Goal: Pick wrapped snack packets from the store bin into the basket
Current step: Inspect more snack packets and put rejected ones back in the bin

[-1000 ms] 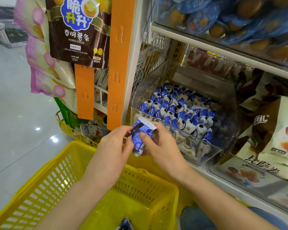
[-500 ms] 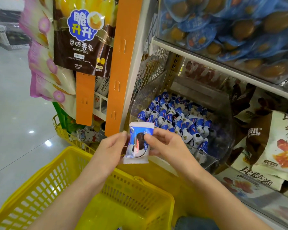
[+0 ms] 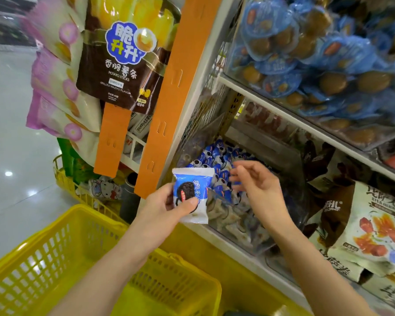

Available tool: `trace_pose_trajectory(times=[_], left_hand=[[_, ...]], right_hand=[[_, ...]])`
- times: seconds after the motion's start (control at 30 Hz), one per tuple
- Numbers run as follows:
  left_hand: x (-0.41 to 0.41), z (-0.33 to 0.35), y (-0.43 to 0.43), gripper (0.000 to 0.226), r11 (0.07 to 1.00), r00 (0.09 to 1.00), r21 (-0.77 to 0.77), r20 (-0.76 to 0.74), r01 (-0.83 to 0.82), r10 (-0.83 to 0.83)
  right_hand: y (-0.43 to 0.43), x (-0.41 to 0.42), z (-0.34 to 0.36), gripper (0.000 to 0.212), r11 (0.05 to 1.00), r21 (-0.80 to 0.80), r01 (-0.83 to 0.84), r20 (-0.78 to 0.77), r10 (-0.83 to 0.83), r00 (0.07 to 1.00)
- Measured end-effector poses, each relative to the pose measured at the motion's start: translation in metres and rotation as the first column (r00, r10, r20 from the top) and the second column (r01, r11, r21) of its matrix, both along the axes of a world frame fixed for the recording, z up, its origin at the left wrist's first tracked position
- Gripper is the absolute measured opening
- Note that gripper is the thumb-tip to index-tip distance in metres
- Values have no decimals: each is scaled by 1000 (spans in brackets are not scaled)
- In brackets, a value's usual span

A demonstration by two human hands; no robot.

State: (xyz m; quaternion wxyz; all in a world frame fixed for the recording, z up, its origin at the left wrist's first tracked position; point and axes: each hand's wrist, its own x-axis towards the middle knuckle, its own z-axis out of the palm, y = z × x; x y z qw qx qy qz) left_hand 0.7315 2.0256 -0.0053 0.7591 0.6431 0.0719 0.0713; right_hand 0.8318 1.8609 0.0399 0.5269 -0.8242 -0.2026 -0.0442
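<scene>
My left hand (image 3: 162,209) pinches a blue and white snack packet (image 3: 193,190) with a dark cookie printed on it, thumb on its front, held upright above the basket's far rim. My right hand (image 3: 258,190) hovers just right of the packet with loose, slightly blurred fingers that hold nothing. Behind both hands a clear plastic bin (image 3: 240,236) on the lower shelf holds several more blue and white packets (image 3: 217,156). The yellow plastic basket (image 3: 62,252) sits below my left forearm.
An orange hanging strip (image 3: 169,92) and a brown potato-stick bag (image 3: 121,65) hang left of the bin. Pink snack bags (image 3: 55,87) hang further left. The upper shelf carries blue-wrapped snacks (image 3: 317,60). Brown and white bags (image 3: 363,224) fill the right. A second yellow basket (image 3: 64,179) stands on the floor.
My right hand let go of the packet and moved right, toward the bin. My left hand now holds the packet alone, turned to show its front. The camera tilted upward.
</scene>
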Motion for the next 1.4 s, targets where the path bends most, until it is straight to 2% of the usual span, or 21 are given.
trace_pose_trajectory(times=[0.1,0.17,0.23,0.3,0.4,0.47,0.67,0.8,0.93,1.03,1.13,1.2,1.3,1.4], left_hand=[[6,2,-5,20,998,1000,-64,17,-16,17],[10,6,-10,19,998,999,-68,38,-8,11],[14,8,-14,19,998,999,-61,40,-9,11],[18,10,-15,16,998,999,-61,39,-11,13],[24,10,-16,13,997,999,-72,44,-9,12],[25,10,-14,13,996,999,-92,41,-12,16],[28,11,-11,17,996,999,-90,35,-26,30],[30,11,-10,17,995,999,-94,28,-26,29],[32,10,-9,15,994,999,-110,34,-13,17],[34,9,-8,14,993,999,-116,31,-11,15],[37,9,-6,14,993,999,-115,36,-12,16],[37,8,-4,17,992,999,-124,34,-17,21],[38,9,-5,20,987,999,-162,39,-9,16],[35,9,-9,19,973,999,-229,48,4,7]], right_hand=[[-15,46,7,10,957,-212,198,25,-198,980],[-23,73,8,19,856,-424,296,-16,-334,942],[-30,90,6,27,723,-629,285,-37,-394,918],[-31,98,5,21,622,-747,233,-66,-419,905],[-30,107,3,32,502,-844,187,-69,-448,891],[-30,114,1,19,459,-868,192,-54,-470,881],[-28,121,-5,40,512,-833,212,-90,-503,860],[-24,124,-10,26,500,-836,225,-61,-493,868],[-18,123,-15,37,561,-790,248,-97,-513,853],[-19,127,-13,19,620,-742,256,-190,-560,806],[-20,128,-11,13,659,-687,305,-207,-580,788],[-19,124,-10,15,722,-583,373,-149,-546,824],[-16,110,-3,15,753,-475,455,74,-481,874],[-10,90,15,18,848,-296,441,168,-408,897]])
